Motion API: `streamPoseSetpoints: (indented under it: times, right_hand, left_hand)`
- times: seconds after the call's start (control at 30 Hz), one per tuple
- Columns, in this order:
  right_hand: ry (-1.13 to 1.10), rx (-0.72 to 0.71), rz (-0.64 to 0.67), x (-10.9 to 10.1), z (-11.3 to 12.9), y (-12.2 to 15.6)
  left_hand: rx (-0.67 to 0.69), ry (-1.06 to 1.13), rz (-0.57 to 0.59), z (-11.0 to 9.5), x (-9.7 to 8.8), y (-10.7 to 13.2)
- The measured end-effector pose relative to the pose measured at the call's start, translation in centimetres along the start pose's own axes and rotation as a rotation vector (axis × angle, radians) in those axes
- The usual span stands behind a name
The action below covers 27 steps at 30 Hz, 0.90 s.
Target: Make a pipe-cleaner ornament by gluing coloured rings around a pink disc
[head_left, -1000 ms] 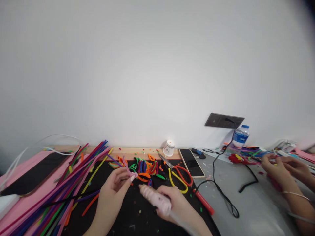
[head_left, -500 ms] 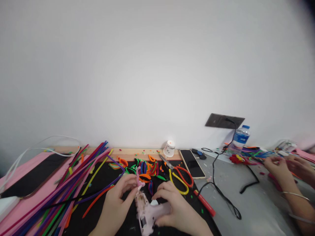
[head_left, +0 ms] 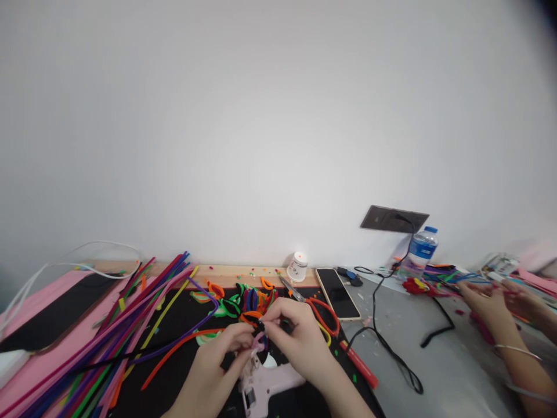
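My left hand (head_left: 212, 368) is closed, pinching a pink fuzzy pipe-cleaner piece (head_left: 260, 341) between thumb and fingers. My right hand (head_left: 298, 339) meets it from the other side, its thumb and fingertips pressed round a small black piece (head_left: 260, 325) just above the pink one. What that black piece is, I cannot make out. Right below both hands lies a pale pink glue gun (head_left: 272, 384) on the black mat (head_left: 143, 400); neither hand grips it. Beyond my fingertips, bent pipe-cleaner loops (head_left: 250, 299) in orange, green and blue lie heaped.
Long pipe cleaners (head_left: 108, 342) spread across the left. Scissors (head_left: 324, 318), a red stick-like tool (head_left: 359, 364), a phone (head_left: 338, 294) and a paper cup (head_left: 297, 267) lie rightward. A black cable (head_left: 394, 357) crosses the grey table near a bottle (head_left: 418, 253). Another person's hands (head_left: 491, 302) work far right.
My right hand has let go of the glue gun, which now lies on the mat. That hand has moved up and left to the pink piece, now pinching something black.
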State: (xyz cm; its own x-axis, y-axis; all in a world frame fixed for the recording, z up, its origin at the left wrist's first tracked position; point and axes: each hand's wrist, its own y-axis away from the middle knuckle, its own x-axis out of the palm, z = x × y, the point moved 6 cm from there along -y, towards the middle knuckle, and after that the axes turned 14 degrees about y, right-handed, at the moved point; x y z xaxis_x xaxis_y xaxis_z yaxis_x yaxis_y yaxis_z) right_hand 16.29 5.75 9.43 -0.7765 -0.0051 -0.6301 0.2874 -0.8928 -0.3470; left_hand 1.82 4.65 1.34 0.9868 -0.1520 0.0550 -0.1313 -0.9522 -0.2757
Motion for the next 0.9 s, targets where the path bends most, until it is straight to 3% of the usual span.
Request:
streamPoseSetpoints:
  times: [0.17,0.4,0.63,0.9]
  right_hand:
    - [-0.040,0.138,-0.089,-0.6,-3.3,0.7]
    - [-0.058,0.167,-0.138,0.4,-5.7,1.6]
    - [0.062,0.109,-0.138,1.0,-5.9,2.1]
    - [0.165,-0.044,-0.127,1.2,-4.0,2.5]
  left_hand:
    - [-0.042,0.123,-0.076,0.4,-0.4,-0.5]
    - [-0.051,0.135,-0.161,0.8,-1.0,-0.9]
    - [-0.100,0.235,-0.252,1.1,-1.5,-1.0]
    - [-0.176,0.409,-0.358,1.6,-2.0,-1.0]
